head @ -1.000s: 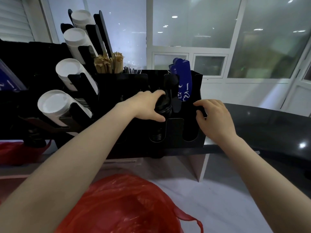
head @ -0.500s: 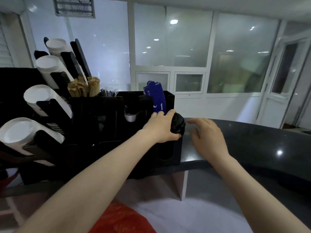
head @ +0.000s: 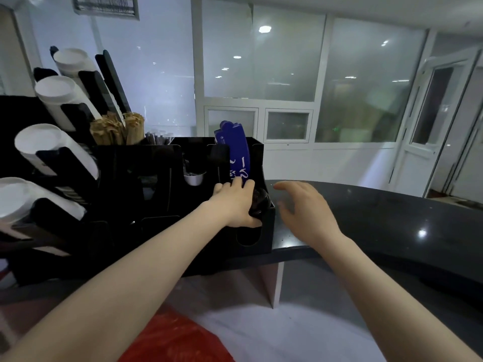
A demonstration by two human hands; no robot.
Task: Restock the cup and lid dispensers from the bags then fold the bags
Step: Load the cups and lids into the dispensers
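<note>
At the black organizer (head: 265,239), left hand (head: 234,203) grips glossy round lids (head: 261,203); right hand (head: 305,212) hovers slack.

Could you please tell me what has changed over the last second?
The left hand, still gripping the black lids, carried them right to the organizer's end slot. The right hand let go of the organizer and hovers over the counter. White cups and red bag stayed.
</note>
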